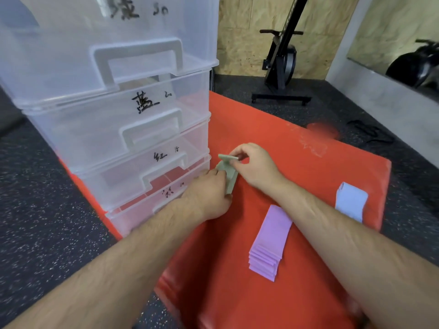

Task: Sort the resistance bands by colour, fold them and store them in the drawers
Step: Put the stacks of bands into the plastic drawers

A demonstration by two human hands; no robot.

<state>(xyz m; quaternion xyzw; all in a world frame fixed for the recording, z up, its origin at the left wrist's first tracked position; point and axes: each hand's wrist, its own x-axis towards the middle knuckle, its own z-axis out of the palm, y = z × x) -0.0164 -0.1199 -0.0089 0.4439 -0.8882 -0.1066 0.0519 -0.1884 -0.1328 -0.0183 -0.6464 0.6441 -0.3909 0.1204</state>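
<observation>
The task looks to be in its middle, with folding under way and no storing to be seen yet. On the red mat (273,148), just beside the stack of clear drawers (114,129), the green band (232,178) is half folded. The right hand (255,166) pinches its doubled-over upper end between thumb and fingertips, lifted a little off the mat. The left hand (209,191) lies over its lower part and holds it down, though I cannot tell whether those fingers are flat or curled round the edge. Nearer the person a pile of pink bands (270,238) lies fanned out on the mat, sorted by colour but seemingly not yet folded small. A pale blue band (351,200) rests at the mat's right edge, doubled over. All the drawers in view appear pushed in, each with a handwritten label, and through the plastic I make out no bands inside. So the green fold remains to be finished, then the pink and blue, and every colour still has to go into its drawer. Some black bands (370,132) lie on the floor beyond the mat, perhaps also waiting
</observation>
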